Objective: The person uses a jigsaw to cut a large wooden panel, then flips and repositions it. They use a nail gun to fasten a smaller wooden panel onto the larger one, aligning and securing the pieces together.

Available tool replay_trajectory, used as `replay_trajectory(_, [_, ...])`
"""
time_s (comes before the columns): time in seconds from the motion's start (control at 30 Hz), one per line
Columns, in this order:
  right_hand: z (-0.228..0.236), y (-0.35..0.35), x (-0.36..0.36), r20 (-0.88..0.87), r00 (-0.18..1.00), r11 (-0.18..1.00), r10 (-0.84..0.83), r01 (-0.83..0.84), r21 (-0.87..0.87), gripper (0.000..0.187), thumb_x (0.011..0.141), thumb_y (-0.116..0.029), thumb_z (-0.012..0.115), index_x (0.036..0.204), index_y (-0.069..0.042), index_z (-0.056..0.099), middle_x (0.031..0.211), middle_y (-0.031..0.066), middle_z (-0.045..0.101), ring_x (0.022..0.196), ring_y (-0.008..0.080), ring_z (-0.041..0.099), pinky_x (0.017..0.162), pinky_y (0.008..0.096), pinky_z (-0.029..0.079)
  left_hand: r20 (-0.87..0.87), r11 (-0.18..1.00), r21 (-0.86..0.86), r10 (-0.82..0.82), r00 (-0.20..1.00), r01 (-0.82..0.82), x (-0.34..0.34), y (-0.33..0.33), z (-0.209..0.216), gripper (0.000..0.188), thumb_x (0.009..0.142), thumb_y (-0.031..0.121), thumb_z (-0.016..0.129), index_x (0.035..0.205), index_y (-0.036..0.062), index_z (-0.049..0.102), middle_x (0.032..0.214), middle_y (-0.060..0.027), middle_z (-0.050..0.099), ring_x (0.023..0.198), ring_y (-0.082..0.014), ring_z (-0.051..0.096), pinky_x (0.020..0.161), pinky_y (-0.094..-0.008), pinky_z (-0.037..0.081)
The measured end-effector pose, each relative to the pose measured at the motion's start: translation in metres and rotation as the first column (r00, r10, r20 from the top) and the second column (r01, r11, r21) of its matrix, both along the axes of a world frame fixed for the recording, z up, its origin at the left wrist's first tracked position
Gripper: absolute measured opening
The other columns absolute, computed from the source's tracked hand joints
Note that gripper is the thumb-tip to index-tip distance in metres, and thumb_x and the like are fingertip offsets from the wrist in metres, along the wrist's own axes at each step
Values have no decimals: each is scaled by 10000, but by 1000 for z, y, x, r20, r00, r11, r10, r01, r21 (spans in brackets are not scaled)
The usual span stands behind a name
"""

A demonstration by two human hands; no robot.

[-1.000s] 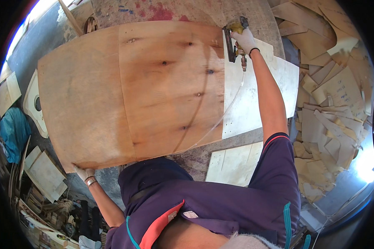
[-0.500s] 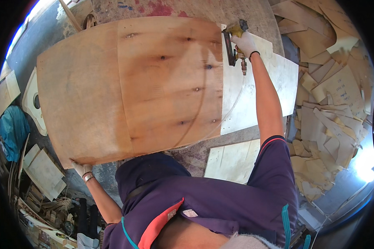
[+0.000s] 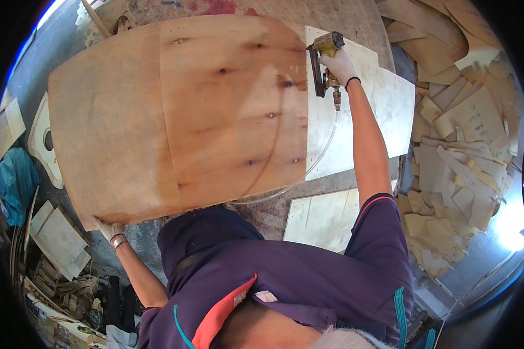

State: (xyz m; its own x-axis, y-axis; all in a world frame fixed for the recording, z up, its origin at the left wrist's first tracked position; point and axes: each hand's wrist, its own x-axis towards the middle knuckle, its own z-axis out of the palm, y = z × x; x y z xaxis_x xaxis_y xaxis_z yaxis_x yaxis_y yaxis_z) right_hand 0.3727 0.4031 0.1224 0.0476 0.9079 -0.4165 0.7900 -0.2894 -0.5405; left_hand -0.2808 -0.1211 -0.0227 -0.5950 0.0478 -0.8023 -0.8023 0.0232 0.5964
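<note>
In a white glove, my right hand (image 3: 340, 68) is wrapped round the handle of a yellow and black air staple gun (image 3: 330, 42). The gun is over the seam between a large brown plywood panel (image 3: 218, 128) and a pale white board (image 3: 361, 125) to its right. A clear air hose (image 3: 326, 148) hangs from the gun's fitting and curves across the panel's near edge. My gloved left hand (image 3: 110, 230) grips the panel's near left corner; the fingers beneath are hidden. Whether the gun's nose touches the wood, I cannot tell.
Under the panel is a worn worktable (image 3: 355, 23). Plywood offcuts (image 3: 466, 168) are heaped along the right. Another pale board (image 3: 320, 221) lies near my body. On the left are a white cut-out piece (image 3: 41, 139), a teal cloth (image 3: 17, 183) and scrap boards (image 3: 58, 238).
The staple gun in my right hand has come slightly nearer along the seam and turned a little. My left hand keeps its grip on the corner. The whole view has shifted slightly.
</note>
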Motion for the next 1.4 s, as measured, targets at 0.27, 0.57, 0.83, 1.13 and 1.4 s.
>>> replay_trajectory(0.27, [-2,-17,4,-5,1000,999,-7,6,-35,250,843,-160,657,1040,-30,574,760,36,604,573,143,599,537,326,507,-37,999,54,4,999,-3,-4,-7,-11,605,1015,533,530,1469,135,503,1527,-68,496,1410,-321,433,1192,-549,309])
replay_trajectory(0.57, [2,-37,7,39,999,999,13,-11,-43,302,855,-155,637,1112,-8,574,758,58,621,572,163,609,539,340,518,25,998,48,27,999,-29,-5,-4,-10,634,990,557,559,1463,138,510,1524,-74,500,1411,-323,430,1188,-548,307])
replay_trajectory(0.83, [6,-63,5,47,998,998,-50,52,-31,297,862,-165,630,1109,-7,585,767,57,633,563,154,604,531,339,513,39,998,52,38,999,-40,5,9,-1,628,990,539,567,1463,128,513,1522,-77,504,1410,-327,434,1192,-552,303])
replay_trajectory(1.13, [6,-83,5,24,997,996,-73,74,-54,299,841,-126,623,1106,8,588,760,88,643,556,186,626,530,360,523,27,997,59,41,999,-43,0,2,-7,636,983,544,582,1460,129,518,1532,-74,495,1420,-329,423,1194,-572,293])
replay_trajectory(1.4, [12,-99,3,-23,996,993,-88,86,-77,318,844,-120,623,1129,12,566,786,89,639,532,170,602,515,350,519,34,997,71,41,999,-43,1,5,-6,616,1001,535,554,1464,130,514,1530,-76,497,1414,-328,432,1189,-563,307])
